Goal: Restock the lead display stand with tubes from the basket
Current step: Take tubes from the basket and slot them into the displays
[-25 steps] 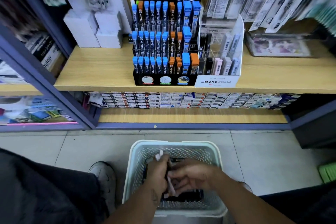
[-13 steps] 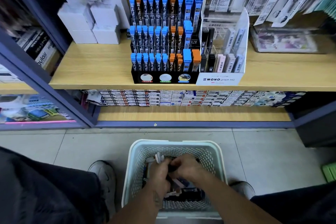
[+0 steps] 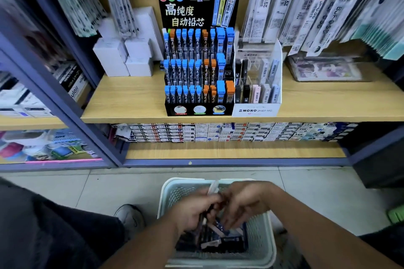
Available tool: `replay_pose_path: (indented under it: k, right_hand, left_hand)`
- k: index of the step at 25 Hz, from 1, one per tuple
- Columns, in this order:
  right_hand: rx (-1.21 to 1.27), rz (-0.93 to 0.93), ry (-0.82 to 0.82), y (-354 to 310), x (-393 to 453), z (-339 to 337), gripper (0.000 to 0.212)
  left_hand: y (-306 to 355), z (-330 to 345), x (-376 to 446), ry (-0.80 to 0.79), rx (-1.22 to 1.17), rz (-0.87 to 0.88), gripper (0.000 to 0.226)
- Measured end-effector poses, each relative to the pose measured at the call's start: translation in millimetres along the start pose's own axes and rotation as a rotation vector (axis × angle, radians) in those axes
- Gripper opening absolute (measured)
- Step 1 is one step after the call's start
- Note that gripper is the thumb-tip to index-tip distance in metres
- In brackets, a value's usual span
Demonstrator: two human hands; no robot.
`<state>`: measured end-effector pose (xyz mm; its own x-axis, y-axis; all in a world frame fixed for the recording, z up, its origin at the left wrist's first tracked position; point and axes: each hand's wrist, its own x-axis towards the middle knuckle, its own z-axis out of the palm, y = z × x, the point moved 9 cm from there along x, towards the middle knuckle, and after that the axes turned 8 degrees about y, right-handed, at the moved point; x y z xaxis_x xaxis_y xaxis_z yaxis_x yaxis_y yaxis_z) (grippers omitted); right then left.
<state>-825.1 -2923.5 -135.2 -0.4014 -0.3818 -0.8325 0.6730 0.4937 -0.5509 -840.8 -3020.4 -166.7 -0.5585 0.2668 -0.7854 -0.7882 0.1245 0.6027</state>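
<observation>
Head view: both hands meet over the pale mesh basket (image 3: pixel 169 199) on the tiled floor. Left hand (image 3: pixel 192 214) has its fingers curled round a small bunch of lead tubes (image 3: pixel 213 190), one pale tube end protruding upward. Right hand (image 3: pixel 244 203) has bent fingers reaching down among the loose tubes; whether they grip anything cannot be told. On the wooden shelf (image 3: pixel 131 102) beyond stands the black lead display stand (image 3: pixel 197 72), marked "PILOT", beside a white stand (image 3: pixel 255 110) marked "MONO graph MG".
</observation>
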Motion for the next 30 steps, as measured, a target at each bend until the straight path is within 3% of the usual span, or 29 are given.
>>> replay_pose_path:
  k: [2,4,8,12,16,19,25,27,30]
  right_hand:
    - [0.155,-0.143,-0.135,-29,-25,9,0.035]
    - [0.292,-0.276,-0.15,-61,-48,9,0.041]
    - [0.386,-0.488,0.04,-118,-86,-10,0.043]
    - [0.25,-0.564,-0.001,-150,-126,-12,0.039]
    - [0.145,-0.603,0.005,-169,-151,-14,0.021]
    - [0.141,-0.628,0.179,-191,-168,-36,0.02]
    - [0.049,-0.791,0.78,-249,-236,-120,0.021]
    - [-0.006,-0.851,0.855,-262,-248,-132,0.023]
    - [0.02,-0.885,0.801,-269,-243,-131,0.027]
  left_hand:
    - [55,8,-18,-0.015,-0.11,0.136,0.01]
    - [111,7,-33,0.057,-0.268,0.262,0.013]
    - [189,12,-81,0.122,-0.379,0.45,0.016]
    - [250,8,-122,0.134,-0.405,0.551,0.016]
    - [295,-15,-147,0.187,-0.366,0.576,0.017]
    - [317,-19,-162,0.189,-0.163,0.555,0.018]
    - [347,-16,-170,0.25,0.098,0.606,0.021]
    - [345,-15,-162,0.234,0.077,0.575,0.023]
    - [339,-10,-152,0.157,0.007,0.552,0.027]
